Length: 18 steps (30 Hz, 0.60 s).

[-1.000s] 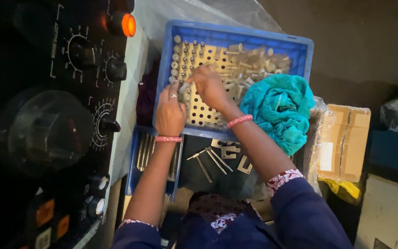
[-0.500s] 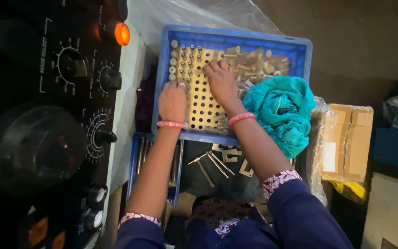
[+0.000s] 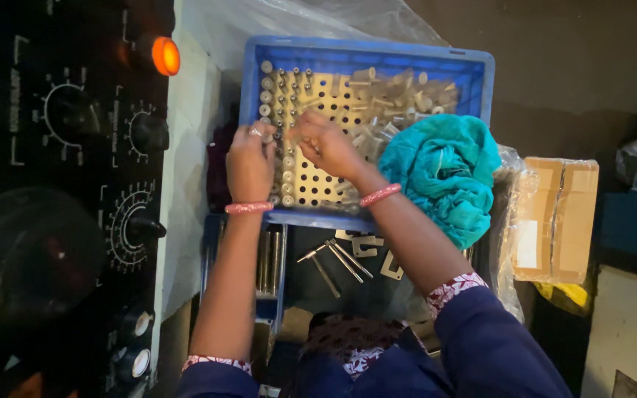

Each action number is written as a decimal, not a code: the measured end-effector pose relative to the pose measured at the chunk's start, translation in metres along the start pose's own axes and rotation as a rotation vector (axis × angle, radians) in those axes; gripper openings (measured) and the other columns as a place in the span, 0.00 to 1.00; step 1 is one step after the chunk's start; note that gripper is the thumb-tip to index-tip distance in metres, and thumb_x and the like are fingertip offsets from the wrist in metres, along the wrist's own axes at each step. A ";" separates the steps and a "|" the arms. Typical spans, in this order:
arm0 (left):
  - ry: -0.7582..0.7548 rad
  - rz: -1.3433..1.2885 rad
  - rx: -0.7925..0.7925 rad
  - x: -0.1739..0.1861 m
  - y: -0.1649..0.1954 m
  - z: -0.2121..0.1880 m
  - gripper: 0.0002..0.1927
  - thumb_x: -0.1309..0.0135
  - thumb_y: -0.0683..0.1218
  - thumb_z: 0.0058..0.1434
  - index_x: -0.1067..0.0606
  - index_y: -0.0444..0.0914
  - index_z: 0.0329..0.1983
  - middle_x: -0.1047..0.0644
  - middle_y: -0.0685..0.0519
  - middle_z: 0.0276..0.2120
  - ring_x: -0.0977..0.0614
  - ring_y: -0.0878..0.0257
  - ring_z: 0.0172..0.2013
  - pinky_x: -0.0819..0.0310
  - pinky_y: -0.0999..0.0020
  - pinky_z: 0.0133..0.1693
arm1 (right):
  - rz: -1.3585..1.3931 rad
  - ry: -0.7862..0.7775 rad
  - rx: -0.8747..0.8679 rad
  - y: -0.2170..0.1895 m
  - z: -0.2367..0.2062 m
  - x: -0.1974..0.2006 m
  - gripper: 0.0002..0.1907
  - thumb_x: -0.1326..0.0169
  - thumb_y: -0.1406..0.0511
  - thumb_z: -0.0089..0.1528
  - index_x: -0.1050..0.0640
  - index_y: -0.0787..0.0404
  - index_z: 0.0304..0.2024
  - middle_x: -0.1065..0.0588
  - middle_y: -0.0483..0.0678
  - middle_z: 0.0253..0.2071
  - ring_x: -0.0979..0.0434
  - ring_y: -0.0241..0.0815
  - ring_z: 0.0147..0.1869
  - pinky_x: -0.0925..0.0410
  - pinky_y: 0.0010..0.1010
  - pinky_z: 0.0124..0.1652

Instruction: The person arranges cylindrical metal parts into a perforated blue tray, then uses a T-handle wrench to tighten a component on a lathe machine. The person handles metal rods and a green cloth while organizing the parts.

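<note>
Both grips are pinched nearly together over the pale board full of holes (image 3: pixel 311 184) that lies flat in the blue crate (image 3: pixel 481 81). The left hand (image 3: pixel 251 163) has its fingertips closed around something small and metallic at the board's left edge, probably one of the short metal pins (image 3: pixel 265 96); the piece itself is too small to make out. The right hand (image 3: pixel 327 144) has its fingers curled close, tips pointing left toward the other hand, and I cannot tell whether it holds a pin or only touches the board. The two hands sit just beside each other, and the left one is nearer the filled column of pins, which stand upright in the holes along the board's left side, running away from the person. A loose heap of similar metal pieces (image 3: pixel 399 96) lies in the crate's far right part, nearer the right hand. A teal cloth (image 3: pixel 444 173) drapes over the crate's right rim. Below the crate, flat metal parts (image 3: pixel 348 254) lie in a dark tray, and a black panel with dials (image 3: pixel 75 147) stands at the left.
</note>
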<state>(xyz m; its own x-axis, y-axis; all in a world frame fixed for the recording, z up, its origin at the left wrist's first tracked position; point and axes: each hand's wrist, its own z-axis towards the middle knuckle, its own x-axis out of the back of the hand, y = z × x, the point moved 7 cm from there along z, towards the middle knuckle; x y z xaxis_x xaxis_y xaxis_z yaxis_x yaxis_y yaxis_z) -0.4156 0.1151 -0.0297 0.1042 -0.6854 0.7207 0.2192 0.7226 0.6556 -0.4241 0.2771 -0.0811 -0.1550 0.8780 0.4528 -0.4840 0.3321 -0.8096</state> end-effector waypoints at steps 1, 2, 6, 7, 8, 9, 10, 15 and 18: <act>-0.009 0.055 0.010 -0.002 0.000 -0.002 0.13 0.42 0.36 0.57 0.24 0.36 0.46 0.22 0.41 0.42 0.19 0.39 0.38 0.24 0.49 0.38 | 0.062 -0.011 -0.121 0.005 0.000 -0.003 0.15 0.41 0.73 0.59 0.25 0.58 0.48 0.26 0.51 0.44 0.22 0.51 0.41 0.28 0.38 0.41; -0.019 0.110 0.022 -0.003 -0.001 -0.004 0.13 0.42 0.35 0.57 0.24 0.36 0.46 0.23 0.40 0.41 0.20 0.37 0.37 0.26 0.47 0.36 | 0.125 -0.025 -0.242 0.010 -0.001 -0.006 0.15 0.41 0.72 0.60 0.26 0.60 0.48 0.26 0.50 0.42 0.22 0.50 0.37 0.28 0.37 0.38; 0.006 0.191 -0.075 -0.009 0.002 -0.009 0.10 0.46 0.37 0.61 0.25 0.34 0.47 0.24 0.39 0.40 0.21 0.36 0.38 0.26 0.47 0.37 | 0.095 -0.008 -0.187 0.003 0.002 -0.004 0.13 0.39 0.71 0.60 0.28 0.61 0.44 0.26 0.50 0.35 0.22 0.50 0.37 0.29 0.38 0.37; -0.010 0.215 -0.056 -0.012 0.000 -0.011 0.08 0.48 0.38 0.64 0.25 0.34 0.46 0.24 0.39 0.41 0.20 0.37 0.39 0.26 0.47 0.38 | 0.015 -0.024 -0.141 0.000 0.003 -0.004 0.14 0.38 0.70 0.59 0.28 0.61 0.44 0.26 0.51 0.35 0.23 0.51 0.37 0.30 0.38 0.37; -0.025 0.240 -0.039 -0.015 -0.001 -0.012 0.06 0.50 0.38 0.67 0.25 0.34 0.45 0.25 0.39 0.42 0.20 0.38 0.40 0.26 0.47 0.39 | -0.065 -0.039 -0.093 -0.003 0.004 -0.004 0.14 0.37 0.70 0.59 0.27 0.61 0.44 0.26 0.52 0.34 0.23 0.52 0.37 0.31 0.39 0.37; -0.028 0.245 -0.038 -0.016 -0.001 -0.014 0.06 0.51 0.39 0.68 0.25 0.33 0.45 0.25 0.39 0.43 0.20 0.38 0.40 0.26 0.47 0.39 | -0.054 -0.041 -0.075 -0.004 0.004 -0.004 0.13 0.37 0.69 0.59 0.27 0.61 0.43 0.26 0.52 0.35 0.22 0.52 0.38 0.30 0.39 0.37; -0.032 0.248 -0.038 -0.018 0.000 -0.018 0.07 0.53 0.39 0.69 0.25 0.32 0.45 0.25 0.39 0.45 0.21 0.39 0.41 0.26 0.47 0.39 | -0.044 -0.043 -0.058 -0.006 0.004 -0.003 0.12 0.37 0.69 0.60 0.27 0.61 0.43 0.26 0.52 0.35 0.22 0.51 0.38 0.30 0.39 0.38; -0.029 0.356 -0.043 -0.024 0.008 -0.031 0.11 0.53 0.42 0.68 0.23 0.30 0.42 0.26 0.42 0.47 0.24 0.44 0.45 0.27 0.51 0.44 | -0.064 -0.097 0.035 -0.018 0.004 -0.004 0.09 0.38 0.69 0.61 0.25 0.61 0.41 0.26 0.51 0.39 0.23 0.52 0.44 0.29 0.41 0.43; -0.046 0.442 -0.063 -0.027 0.009 -0.034 0.11 0.54 0.41 0.68 0.21 0.31 0.41 0.26 0.43 0.47 0.25 0.45 0.46 0.28 0.53 0.46 | -0.157 -0.115 0.112 -0.026 0.004 -0.007 0.08 0.41 0.72 0.56 0.22 0.59 0.38 0.26 0.51 0.43 0.26 0.54 0.50 0.31 0.43 0.48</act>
<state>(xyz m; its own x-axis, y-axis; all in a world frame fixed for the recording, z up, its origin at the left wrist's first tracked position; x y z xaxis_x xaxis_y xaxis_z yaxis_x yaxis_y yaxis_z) -0.3837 0.1371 -0.0505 0.1579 -0.3062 0.9388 0.2221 0.9374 0.2683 -0.4135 0.2609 -0.0621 -0.1643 0.7715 0.6146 -0.6018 0.4153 -0.6822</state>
